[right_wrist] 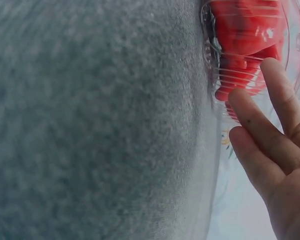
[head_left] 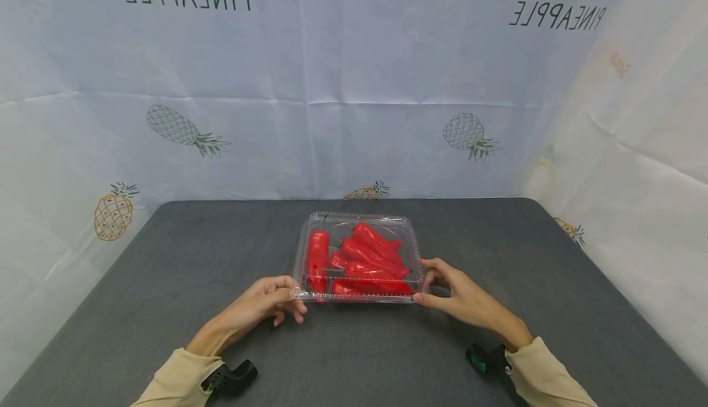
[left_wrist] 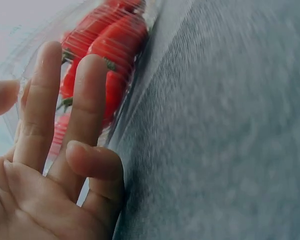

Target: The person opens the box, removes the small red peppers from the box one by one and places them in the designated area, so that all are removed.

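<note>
A clear plastic clamshell box point(head_left: 409, 235) of red peppers lies on the dark tabletop, its lid down over them. Several glossy red peppers point(head_left: 376, 253) with green stems fill it. At its front left corner, my left hand point(head_left: 265, 302) pinches the rim between thumb and forefinger, the other fingers spread below. My right hand point(head_left: 464, 293) holds the front right corner, thumb at the front and forefinger along the side. In the left wrist view the peppers point(left_wrist: 115, 45) show behind the fingers. From the right wrist, the box's ribbed wall point(right_wrist: 245, 75) appears beside extended fingers.
A dark grey table point(head_left: 221, 235) with rounded far corners lies under the box. Behind and beside it hangs a pale cloth point(head_left: 359, 56) printed with pineapples and mirrored lettering. Black bands point(head_left: 229, 379) sit at both wrists, by the beige sleeves.
</note>
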The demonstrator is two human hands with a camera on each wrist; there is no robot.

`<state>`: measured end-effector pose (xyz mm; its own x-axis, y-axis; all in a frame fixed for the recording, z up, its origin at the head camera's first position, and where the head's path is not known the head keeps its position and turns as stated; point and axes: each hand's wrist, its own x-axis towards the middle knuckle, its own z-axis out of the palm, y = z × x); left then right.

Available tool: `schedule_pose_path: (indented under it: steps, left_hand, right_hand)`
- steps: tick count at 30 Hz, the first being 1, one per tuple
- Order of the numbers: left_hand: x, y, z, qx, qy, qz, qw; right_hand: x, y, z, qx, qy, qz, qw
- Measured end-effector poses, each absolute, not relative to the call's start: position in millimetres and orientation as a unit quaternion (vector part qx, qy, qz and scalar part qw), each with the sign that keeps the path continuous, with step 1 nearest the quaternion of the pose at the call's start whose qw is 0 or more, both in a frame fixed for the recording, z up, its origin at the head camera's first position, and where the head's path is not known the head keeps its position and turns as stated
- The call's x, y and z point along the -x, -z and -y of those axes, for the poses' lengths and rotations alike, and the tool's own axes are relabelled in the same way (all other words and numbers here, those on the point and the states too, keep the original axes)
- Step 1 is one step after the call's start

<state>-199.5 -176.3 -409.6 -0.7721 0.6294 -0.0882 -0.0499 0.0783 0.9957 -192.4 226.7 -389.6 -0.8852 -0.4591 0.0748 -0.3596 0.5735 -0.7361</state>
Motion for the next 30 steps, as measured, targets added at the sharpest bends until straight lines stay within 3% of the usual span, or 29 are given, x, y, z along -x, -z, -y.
schedule_pose_path:
  steps: [6, 17, 30]
  left_hand:
    - [200.4, 408.4, 176.9, -0.205, -0.634, -0.698, 0.263]
    - [198.9, 406.2, 175.9, -0.154, -0.618, -0.748, 0.189]
    - [200.2, 406.4, 177.4, -0.198, -0.606, -0.749, 0.18]
  right_hand:
    - [192.5, 390.4, -225.5, 0.232, 0.412, -0.879, 0.067]
    - [192.0, 390.9, -224.5, 0.223, 0.433, -0.871, 0.072]
    - [193.3, 390.6, -224.2, 0.183, 0.427, -0.883, 0.074]
